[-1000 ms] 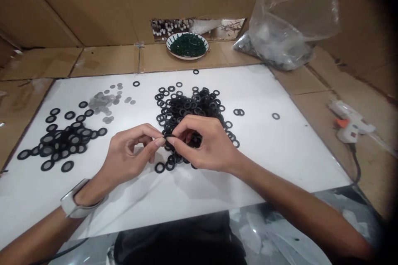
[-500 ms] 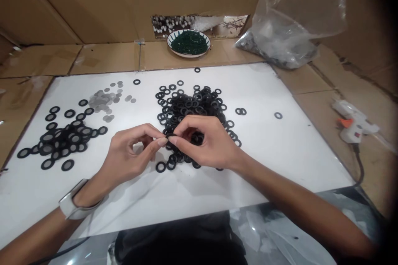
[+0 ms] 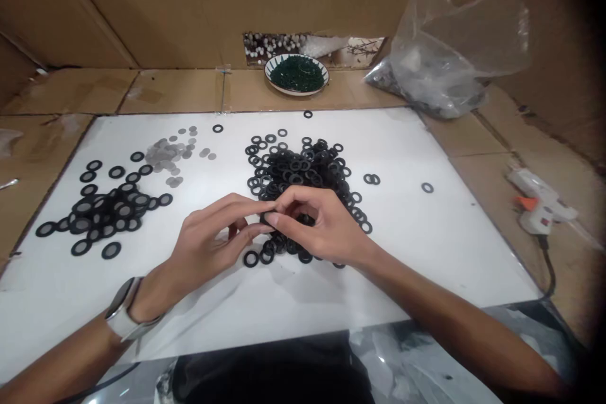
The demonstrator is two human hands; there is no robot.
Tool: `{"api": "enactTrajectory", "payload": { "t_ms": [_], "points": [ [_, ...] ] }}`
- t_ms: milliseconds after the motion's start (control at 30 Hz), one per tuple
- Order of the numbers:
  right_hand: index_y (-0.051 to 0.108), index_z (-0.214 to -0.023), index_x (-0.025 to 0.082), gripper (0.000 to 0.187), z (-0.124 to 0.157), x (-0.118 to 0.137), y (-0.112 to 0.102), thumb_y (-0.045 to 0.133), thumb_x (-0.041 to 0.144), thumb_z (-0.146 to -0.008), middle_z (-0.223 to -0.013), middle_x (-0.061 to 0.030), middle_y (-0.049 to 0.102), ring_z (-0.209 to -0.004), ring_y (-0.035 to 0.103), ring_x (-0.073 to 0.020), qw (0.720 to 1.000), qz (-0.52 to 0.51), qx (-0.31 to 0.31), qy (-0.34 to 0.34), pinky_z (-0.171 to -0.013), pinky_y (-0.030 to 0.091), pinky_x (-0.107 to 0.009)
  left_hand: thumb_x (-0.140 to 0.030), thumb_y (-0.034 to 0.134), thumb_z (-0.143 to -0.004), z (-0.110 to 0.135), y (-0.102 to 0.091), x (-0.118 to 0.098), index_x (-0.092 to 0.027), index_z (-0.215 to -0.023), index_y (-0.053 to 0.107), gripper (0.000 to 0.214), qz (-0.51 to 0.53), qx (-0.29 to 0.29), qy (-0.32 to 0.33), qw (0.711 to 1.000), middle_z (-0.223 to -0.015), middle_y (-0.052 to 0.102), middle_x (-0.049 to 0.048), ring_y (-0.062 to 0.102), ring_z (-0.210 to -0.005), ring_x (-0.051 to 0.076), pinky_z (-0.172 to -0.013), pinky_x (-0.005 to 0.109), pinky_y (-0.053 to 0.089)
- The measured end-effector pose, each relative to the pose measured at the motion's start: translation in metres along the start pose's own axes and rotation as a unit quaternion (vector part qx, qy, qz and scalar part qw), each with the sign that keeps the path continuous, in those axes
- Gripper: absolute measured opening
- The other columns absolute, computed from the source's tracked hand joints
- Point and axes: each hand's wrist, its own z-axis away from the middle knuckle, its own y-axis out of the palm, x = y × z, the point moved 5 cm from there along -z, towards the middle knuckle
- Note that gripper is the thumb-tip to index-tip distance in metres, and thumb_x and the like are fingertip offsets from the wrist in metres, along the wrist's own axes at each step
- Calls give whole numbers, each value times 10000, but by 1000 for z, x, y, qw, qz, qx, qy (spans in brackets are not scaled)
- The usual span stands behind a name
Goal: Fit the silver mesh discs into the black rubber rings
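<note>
My left hand (image 3: 208,240) and my right hand (image 3: 326,227) meet fingertip to fingertip at the middle of the white board. Between them they pinch a small black ring (image 3: 266,218), mostly covered by the fingers. Behind and beneath the hands spreads a heap of black rings (image 3: 307,167). To the left lies a pile of black rings with grey discs in their centres (image 3: 111,208). Above that pile, loose thin grey discs (image 3: 165,154) are scattered. Whether the pinched ring has a disc in it is hidden.
A plate of dark green bits (image 3: 297,74) stands behind the white board (image 3: 426,252). At the back right sits a clear plastic bag (image 3: 435,69) with grey contents. A white glue gun (image 3: 540,202) with a cable lies on the right. Cardboard walls (image 3: 180,6) enclose the back.
The view has shifted slightly. My left index finger has straightened and reaches over the ring's upper edge; the right hand keeps its pinch on the ring.
</note>
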Motion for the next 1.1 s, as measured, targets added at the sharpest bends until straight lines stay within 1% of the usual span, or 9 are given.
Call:
{"api": "enactTrajectory", "payload": {
  "t_ms": [100, 200, 433, 500, 600, 733, 867, 1000, 1100],
  "points": [
    [742, -946, 174, 168, 0, 2, 1, 845, 307, -956, -855, 1, 706, -763, 643, -134, 1000, -19, 2, -1, -730, 557, -287, -21, 800, -987, 0, 0, 1, -268, -1447, 760, 524, 9, -10, 6, 1000, -1146, 789, 39, 685, -716, 62, -629, 197, 599],
    [718, -938, 180, 202, 0, 2, 3, 878, 302, -931, -840, 17, 671, -752, 612, -124, 999, -42, 6, -3, -733, 540, -284, 1, 760, -1004, 0, 0, 2, -286, -1484, 750, 560, 30, -8, 6, 1000, -1173, 768, 41, 690, -674, 41, -641, 185, 624],
    [735, -963, 177, 250, -1, -6, 8, 900, 359, -918, -814, 27, 640, -743, 568, -119, 995, -87, 15, 40, -711, 472, -278, 16, 678, -1031, -1, 2, 5, -334, -1474, 771, 572, 93, -11, 3, 996, -1165, 753, 51, 706, -725, 71, -608, 172, 644],
    [744, -968, 175, 255, -1, -8, 9, 900, 369, -916, -815, 22, 648, -741, 569, -121, 994, -94, 15, 47, -709, 468, -280, 7, 690, -1031, -2, 2, 4, -332, -1465, 777, 558, 101, -13, 2, 995, -1152, 754, 49, 702, -701, 64, -610, 177, 639],
    [771, -998, 174, 265, 0, -10, 9, 894, 396, -920, -887, -11, 703, -783, 607, -139, 993, -105, 11, 51, -721, 490, -294, -37, 784, -998, -3, 1, 2, -300, -1399, 807, 480, 93, -21, -5, 995, -1091, 763, 38, 685, -660, 57, -599, 181, 613],
    [780, -972, 172, 301, 0, -11, 11, 913, 432, -899, -899, -23, 722, -786, 618, -145, 992, -108, -2, 64, -711, 499, -297, -113, 880, -949, -2, 1, 4, -249, -1275, 827, 357, 87, -33, -35, 995, -1047, 767, 33, 676, -659, 67, -588, 194, 595],
    [763, -923, 179, 298, 1, -8, 13, 922, 427, -883, -891, -14, 714, -763, 614, -137, 991, -116, -12, 65, -696, 500, -291, -147, 913, -928, 2, 1, 9, -237, -1243, 807, 345, 94, -42, -55, 993, -1079, 774, 45, 681, -670, 79, -603, 218, 604],
    [762, -912, 180, 243, 1, -5, 11, 899, 381, -903, -851, -1, 702, -731, 606, -127, 994, -95, -18, 54, -683, 491, -284, -181, 915, -934, 2, 2, 10, -234, -1219, 792, 315, 93, -39, -92, 991, -1065, 760, 38, 673, -631, 73, -595, 230, 587],
    [762, -921, 183, 191, 1, -5, 7, 875, 337, -912, -834, 4, 707, -736, 616, -129, 997, -67, -37, 30, -676, 491, -278, -218, 861, -988, -1, 1, 10, -226, -1191, 752, 231, 110, -12, -134, 985, -1047, 745, 30, 698, -644, 87, -577, 229, 568]
  ]
}}
